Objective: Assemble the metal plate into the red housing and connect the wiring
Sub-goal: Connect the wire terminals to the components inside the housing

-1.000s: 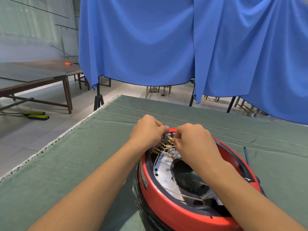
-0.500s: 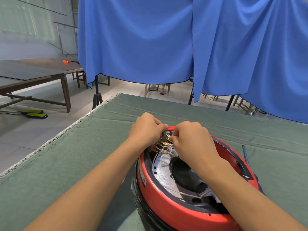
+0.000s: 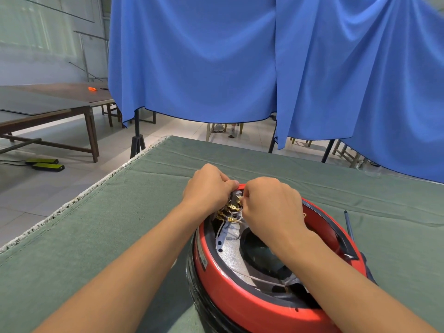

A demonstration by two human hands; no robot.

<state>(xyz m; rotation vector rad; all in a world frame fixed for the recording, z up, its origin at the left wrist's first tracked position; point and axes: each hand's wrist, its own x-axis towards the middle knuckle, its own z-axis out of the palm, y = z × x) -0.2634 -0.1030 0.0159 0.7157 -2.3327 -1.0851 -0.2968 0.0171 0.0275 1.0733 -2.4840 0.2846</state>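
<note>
Can't really see the fingertips, both hands curl over the far rim of the red housing (image 3: 230, 301) and block the view there. The housing sits on the green cloth (image 3: 101, 236), bottom cut off by the frame. Left hand (image 3: 207, 188) is curled tight at the rim beside the brass terminals (image 3: 229, 210); whether it grips anything, can't tell. Right hand (image 3: 269, 207) pinches a wire terminal. The metal plate (image 3: 231, 258) lies inside the housing.

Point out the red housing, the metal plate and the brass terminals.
red housing (image 3: 230, 296): head view, near front rim.
metal plate (image 3: 231, 254): head view, bare left part.
brass terminals (image 3: 231, 207): head view, middle of the cluster.
</note>
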